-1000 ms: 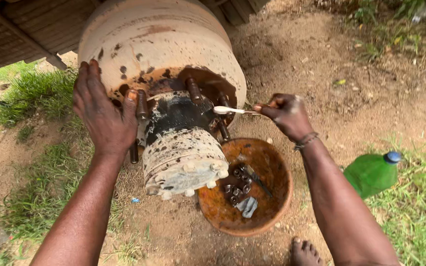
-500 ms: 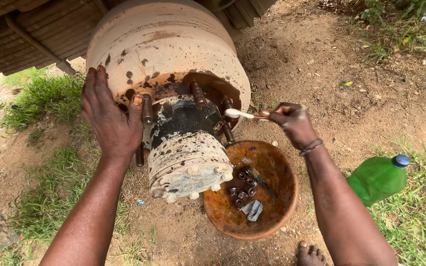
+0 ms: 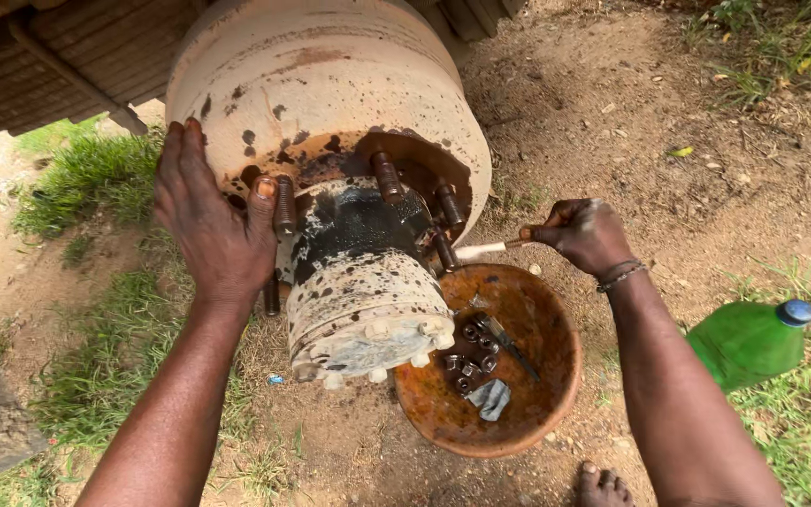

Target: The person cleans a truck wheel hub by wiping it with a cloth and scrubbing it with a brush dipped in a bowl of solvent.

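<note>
A large rusty, oil-stained wheel hub and brake drum (image 3: 321, 103) sticks out toward me, with several threaded studs (image 3: 386, 176) around a greasy centre cap (image 3: 363, 300). My left hand (image 3: 213, 225) lies flat against the drum's left face, thumb by a stud. My right hand (image 3: 582, 235) pinches a small brush with a pale handle (image 3: 482, 249), its tip touching a stud on the hub's right side.
A rusty round bowl (image 3: 556, 376) on the dirt below the hub holds several nuts and a small tool. A green plastic bottle with a blue cap (image 3: 748, 343) lies on grass at right. A bare foot (image 3: 603, 486) shows at bottom. Grass patches lie left.
My right hand has lowered the brush from the upper right studs to a lower right stud. My left hand stays pressed on the drum.
</note>
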